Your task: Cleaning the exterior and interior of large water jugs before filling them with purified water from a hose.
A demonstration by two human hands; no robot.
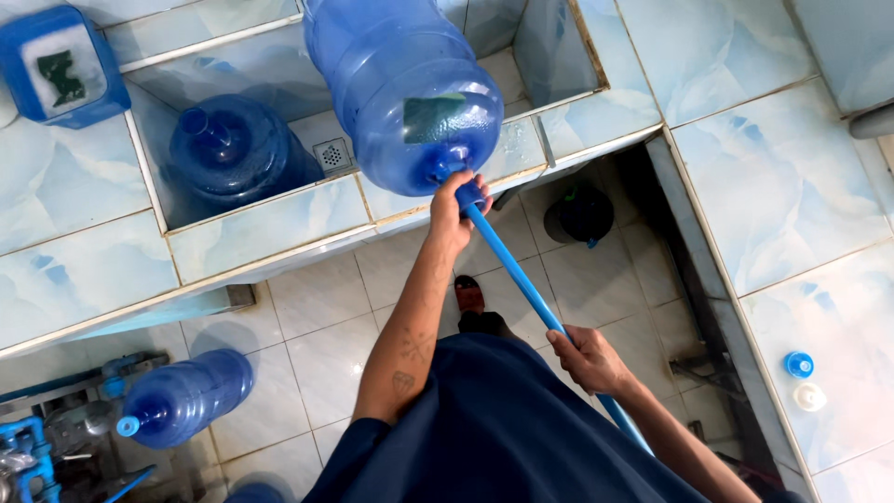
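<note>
- Left hand (453,210), centre of frame, closed around the neck of a large blue water jug (405,88) where a blue rod (521,284) enters its mouth; fingers wrap jug neck and rod top together.
- Far upper left: a blue square container (60,63) with a pale top sits on the tiled counter (74,261).
- Left of centre, a second blue jug (228,154) stands upright in the tiled basin (270,219), beside a small square drain (332,154).
- Lower left: a third jug (186,396) lies on its side over the floor tiles, capped mouth toward the frame's left edge, next to blue pipework.
- Held jug: tilted, body toward the upper centre, mouth down toward the person, resting on or just above the basin's front rim; which of the two, cannot tell. A dark green patch shows through its wall.
- Rod's long axis runs diagonally from the jug mouth down to the lower right.
- Right hand (587,359), lower right of centre, fist shut on the rod partway down its length; the rod carries on past it.
- Left hand is the nearer one to the jug; right hand well apart from it, down the shaft.
- Right edge: a blue cap (798,364) and a white cap (810,397) lie close together on the tiled ledge.
</note>
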